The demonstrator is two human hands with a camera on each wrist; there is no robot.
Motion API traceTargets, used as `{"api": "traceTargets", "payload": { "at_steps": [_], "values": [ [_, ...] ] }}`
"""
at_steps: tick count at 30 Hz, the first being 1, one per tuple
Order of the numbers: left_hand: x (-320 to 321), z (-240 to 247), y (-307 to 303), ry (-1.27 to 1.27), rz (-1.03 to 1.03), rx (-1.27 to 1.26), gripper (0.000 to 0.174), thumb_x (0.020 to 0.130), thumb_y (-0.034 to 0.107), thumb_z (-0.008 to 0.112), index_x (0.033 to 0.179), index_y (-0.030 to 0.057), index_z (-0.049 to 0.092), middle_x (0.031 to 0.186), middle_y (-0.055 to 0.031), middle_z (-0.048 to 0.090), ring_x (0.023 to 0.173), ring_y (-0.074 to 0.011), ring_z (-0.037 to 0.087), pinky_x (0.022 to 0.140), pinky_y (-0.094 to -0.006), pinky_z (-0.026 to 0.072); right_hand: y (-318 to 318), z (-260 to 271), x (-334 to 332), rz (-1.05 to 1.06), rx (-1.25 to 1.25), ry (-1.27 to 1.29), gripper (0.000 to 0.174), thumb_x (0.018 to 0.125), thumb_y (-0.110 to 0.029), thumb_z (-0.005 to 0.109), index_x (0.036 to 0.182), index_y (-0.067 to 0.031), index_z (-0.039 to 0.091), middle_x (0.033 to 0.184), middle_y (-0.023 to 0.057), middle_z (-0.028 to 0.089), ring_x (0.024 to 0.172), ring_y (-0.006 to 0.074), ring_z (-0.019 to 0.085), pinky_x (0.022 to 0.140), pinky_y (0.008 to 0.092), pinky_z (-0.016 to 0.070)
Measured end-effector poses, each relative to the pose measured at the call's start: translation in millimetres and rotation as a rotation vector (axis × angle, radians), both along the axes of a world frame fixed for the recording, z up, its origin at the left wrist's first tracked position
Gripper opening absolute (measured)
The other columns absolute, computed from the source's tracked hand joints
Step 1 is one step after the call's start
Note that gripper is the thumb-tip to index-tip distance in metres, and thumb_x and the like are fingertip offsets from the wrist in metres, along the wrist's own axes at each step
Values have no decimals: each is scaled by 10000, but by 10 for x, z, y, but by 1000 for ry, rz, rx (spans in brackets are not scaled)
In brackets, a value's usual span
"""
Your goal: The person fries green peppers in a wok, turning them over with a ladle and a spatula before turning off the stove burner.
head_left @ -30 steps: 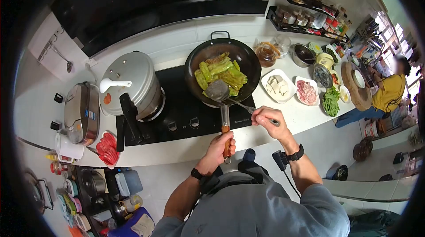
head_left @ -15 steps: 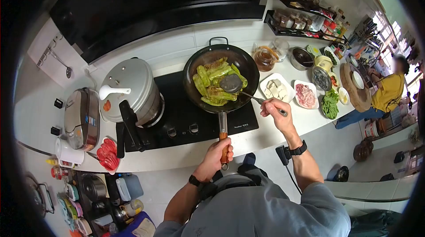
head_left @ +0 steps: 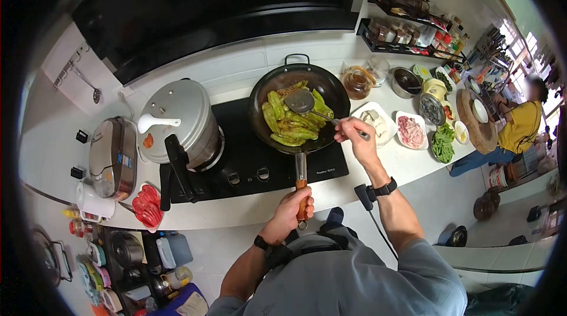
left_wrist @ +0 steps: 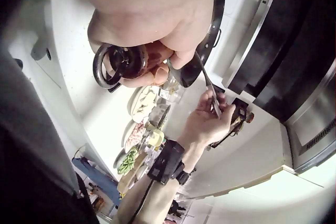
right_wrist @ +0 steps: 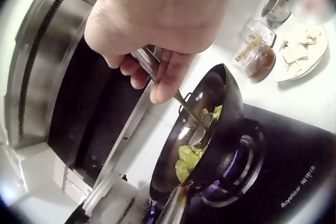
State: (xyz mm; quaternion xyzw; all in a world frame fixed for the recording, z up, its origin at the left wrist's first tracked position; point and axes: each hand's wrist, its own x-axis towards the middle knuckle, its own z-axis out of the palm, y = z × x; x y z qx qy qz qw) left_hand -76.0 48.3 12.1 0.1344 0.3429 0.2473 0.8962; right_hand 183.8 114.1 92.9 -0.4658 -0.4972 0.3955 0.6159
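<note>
A black wok [head_left: 335, 87] sits over the stove with green peppers [head_left: 288, 127], wrinkled and browned in places, heaped inside. My left hand [head_left: 287, 212] grips the wooden end of the wok's handle [head_left: 302, 189]; the left wrist view shows the fingers wrapped round it by the hanging ring [left_wrist: 105, 69]. In my right hand [head_left: 360, 137] is a metal ladle, pinched by its grip between thumb and fingers. The dark ladle head [head_left: 299, 101] lies over the far part of the peppers, its shaft slanting across the wok's right side.
Left of the wok stands a pressure cooker [head_left: 177, 115] with a white spoon [head_left: 158, 122] on its lid. Along the right are a tea jug [head_left: 357, 82], plates of tofu [head_left: 373, 124], sliced meat [head_left: 411, 132] and cut greens [head_left: 442, 143]. A person in yellow [head_left: 520, 124] stands farther right.
The ladle head has swept from the near part of the peppers to the right, then toward the far side. Several peppers have shifted toward the wok's near side. My left hand keeps its grip.
</note>
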Motion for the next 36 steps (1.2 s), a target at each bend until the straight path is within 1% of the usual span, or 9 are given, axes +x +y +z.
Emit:
{"api": "traceTargets", "payload": {
  "at_steps": [5,10,13,18,21,23,26,33,36],
  "values": [
    [6,5,-5,4,16,-10,206,973,253,711,985,93,581,782,-30,604,590,-146,575,536,-312,482,43,-215,12,2,-30,-100,280,1077,-209,600,945,22,687,953,66,674,750,134,671,682,268,558],
    [-10,35,9,6,15,-1,200,971,250,713,981,96,585,781,-29,606,593,-149,582,536,-311,483,110,26,-116,-37,-80,-51,317,1077,-207,583,900,40,673,967,97,679,780,170,693,704,295,577],
    [-6,15,-25,9,16,1,202,972,252,715,979,96,586,780,-29,607,593,-150,584,534,-310,483,318,47,-131,-15,77,-75,281,1069,-192,611,943,51,673,961,59,673,776,136,673,706,277,557],
    [-9,0,9,0,18,-4,203,976,254,711,981,94,585,777,-28,612,598,-148,588,534,-309,483,461,-93,-65,-7,29,-174,271,1066,-180,610,939,50,679,969,51,674,774,130,666,706,271,553],
    [-4,11,-17,-6,25,5,195,979,250,705,982,96,585,777,-28,613,598,-146,587,535,-308,482,370,-141,-72,-24,-4,-153,266,1063,-181,614,944,46,682,981,61,682,787,138,678,715,277,568],
    [-9,33,2,6,9,-17,189,983,248,699,982,98,585,779,-27,611,594,-143,581,537,-306,480,344,-36,-147,-65,-105,-10,267,1064,-186,610,948,43,686,998,81,691,800,150,694,724,287,587],
    [-2,7,-5,-5,9,-14,191,983,255,699,975,101,587,778,-24,609,590,-139,580,538,-301,484,232,-49,-299,-14,35,75,273,1067,-192,604,956,43,686,1001,94,699,805,163,705,728,299,601],
    [-11,21,-27,24,-6,2,203,1003,268,686,989,96,579,789,-18,594,604,-135,559,548,-300,467,130,-305,-399,66,-29,44,293,1072,-215,605,951,37,691,963,85,702,780,153,698,709,292,591],
    [10,37,-21,22,1,4,193,978,248,700,968,100,577,776,-24,596,589,-137,570,535,-300,479,144,-257,-343,80,-25,26,287,1072,-206,602,949,37,690,962,82,697,775,151,695,701,288,584]
  ]
}}
